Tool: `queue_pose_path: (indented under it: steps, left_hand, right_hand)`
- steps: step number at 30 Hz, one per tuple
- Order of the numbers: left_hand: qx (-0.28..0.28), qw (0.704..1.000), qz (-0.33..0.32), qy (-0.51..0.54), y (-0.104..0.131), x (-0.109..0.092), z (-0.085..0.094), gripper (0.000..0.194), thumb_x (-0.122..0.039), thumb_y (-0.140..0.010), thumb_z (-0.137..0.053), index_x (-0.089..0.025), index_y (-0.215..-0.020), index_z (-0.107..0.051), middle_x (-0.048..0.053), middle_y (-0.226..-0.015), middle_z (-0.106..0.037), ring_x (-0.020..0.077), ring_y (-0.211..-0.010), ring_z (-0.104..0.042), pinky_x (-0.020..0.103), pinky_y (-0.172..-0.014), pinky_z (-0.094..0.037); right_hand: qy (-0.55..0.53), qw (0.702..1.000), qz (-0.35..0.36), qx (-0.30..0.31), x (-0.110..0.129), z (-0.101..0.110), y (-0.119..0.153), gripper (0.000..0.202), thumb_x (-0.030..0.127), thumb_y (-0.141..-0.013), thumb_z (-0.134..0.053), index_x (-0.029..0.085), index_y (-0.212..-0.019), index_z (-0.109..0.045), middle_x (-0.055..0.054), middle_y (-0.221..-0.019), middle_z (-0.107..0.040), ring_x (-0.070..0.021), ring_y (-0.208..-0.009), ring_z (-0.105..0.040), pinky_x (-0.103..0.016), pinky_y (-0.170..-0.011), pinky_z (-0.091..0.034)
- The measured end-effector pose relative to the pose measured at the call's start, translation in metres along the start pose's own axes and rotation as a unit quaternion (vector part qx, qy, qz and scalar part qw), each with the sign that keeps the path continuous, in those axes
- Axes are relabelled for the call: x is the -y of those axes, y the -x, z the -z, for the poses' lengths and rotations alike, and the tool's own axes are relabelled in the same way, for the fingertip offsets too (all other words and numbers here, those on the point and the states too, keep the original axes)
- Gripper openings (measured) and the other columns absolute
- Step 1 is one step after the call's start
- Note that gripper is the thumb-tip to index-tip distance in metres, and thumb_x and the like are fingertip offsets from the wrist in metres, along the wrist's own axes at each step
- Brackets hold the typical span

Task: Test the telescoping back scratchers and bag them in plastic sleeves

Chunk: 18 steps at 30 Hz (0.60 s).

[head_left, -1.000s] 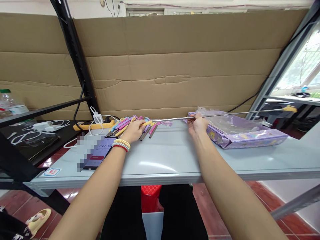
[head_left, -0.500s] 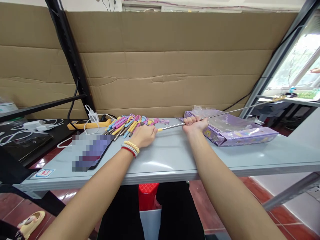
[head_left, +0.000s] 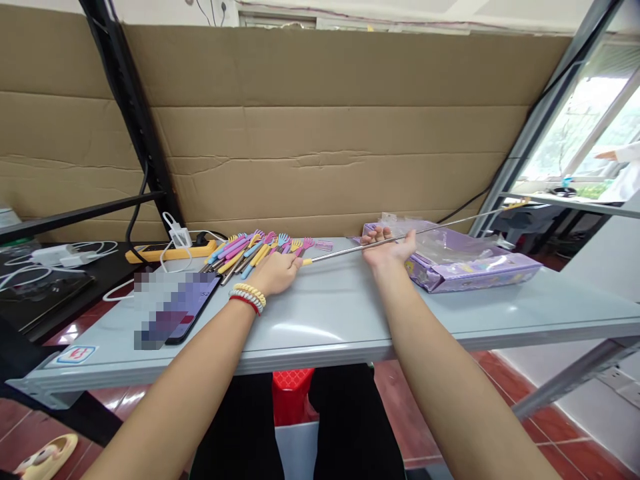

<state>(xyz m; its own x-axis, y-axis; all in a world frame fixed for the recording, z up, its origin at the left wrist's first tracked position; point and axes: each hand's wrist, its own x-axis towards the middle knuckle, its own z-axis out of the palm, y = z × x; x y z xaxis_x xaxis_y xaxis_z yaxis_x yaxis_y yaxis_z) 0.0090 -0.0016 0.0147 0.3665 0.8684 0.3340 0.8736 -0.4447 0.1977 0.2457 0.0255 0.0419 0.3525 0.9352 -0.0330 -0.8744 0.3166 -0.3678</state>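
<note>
A telescopic back scratcher (head_left: pixel 345 251), pulled out long, slants up to the right over the table; its small yellow claw end (head_left: pixel 517 204) is at the far right. My left hand (head_left: pixel 274 272) is closed around its yellow handle. My right hand (head_left: pixel 387 248) is palm up under the metal rod with its fingers loosely apart, and the rod crosses the palm without being gripped. Beside my left hand lies a pile of back scratchers (head_left: pixel 245 250) in yellow, pink, blue and purple, shortened.
A purple box (head_left: pixel 470 280) with clear plastic (head_left: pixel 450 243) lies right of my right hand. A phone (head_left: pixel 193 313), partly blurred, a yellow power strip (head_left: pixel 170 251) and white cables are at left. Cardboard (head_left: pixel 340 127) stands behind the table (head_left: pixel 320 313).
My right hand has loosened from a closed grip on the rod to spread fingers. The back scratcher stays in my left hand. The whole view has shifted slightly.
</note>
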Motion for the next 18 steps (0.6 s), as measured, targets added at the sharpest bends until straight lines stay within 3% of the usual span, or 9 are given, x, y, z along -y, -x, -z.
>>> queue_pose_path:
  steps: [4,6,12,18]
  left_hand:
    - [0.017,1.000,0.001,-0.002,0.001,0.001,0.001,0.051,-0.052,-0.092,-0.027,-0.019,-0.078,-0.062,0.008,-0.079,-0.066,0.0232,-0.077,-0.061,0.031,-0.065,-0.039]
    - [0.025,1.000,0.004,-0.009,0.002,-0.004,0.002,0.054,-0.058,-0.090,-0.028,-0.018,-0.078,-0.062,0.009,-0.078,-0.066,0.0231,-0.076,-0.061,0.031,-0.064,-0.040]
    - [0.023,0.999,0.016,-0.039,0.003,-0.031,-0.003,0.056,-0.054,-0.092,-0.024,-0.016,-0.090,-0.064,0.013,-0.086,-0.067,0.0269,-0.084,-0.063,0.034,-0.071,-0.044]
    - [0.042,0.998,0.019,-0.038,0.003,-0.039,-0.005,0.057,-0.052,-0.093,-0.023,-0.014,-0.096,-0.065,0.015,-0.090,-0.068,0.0286,-0.086,-0.065,0.036,-0.071,-0.046]
  right_hand:
    - [-0.015,1.000,0.017,-0.007,0.006,0.002,-0.003,0.046,0.054,-0.091,-0.028,0.021,-0.060,-0.021,0.009,-0.041,-0.020,-0.0070,-0.031,-0.019,-0.021,-0.032,-0.017]
    - [-0.012,1.000,0.018,-0.009,0.001,0.000,0.000,0.046,0.048,-0.092,-0.033,0.021,-0.061,-0.014,0.010,-0.041,-0.013,-0.0065,-0.031,-0.013,-0.021,-0.032,-0.012]
    - [0.003,1.000,0.004,0.021,-0.021,-0.008,0.009,0.048,0.030,-0.087,-0.049,0.021,-0.063,-0.008,0.011,-0.042,-0.006,-0.0061,-0.032,-0.007,-0.021,-0.030,-0.010]
    - [0.039,0.998,0.005,0.046,-0.031,-0.009,0.015,0.045,0.007,-0.076,-0.052,0.021,-0.062,-0.012,0.012,-0.042,-0.007,-0.0043,-0.032,-0.007,-0.019,-0.030,-0.012]
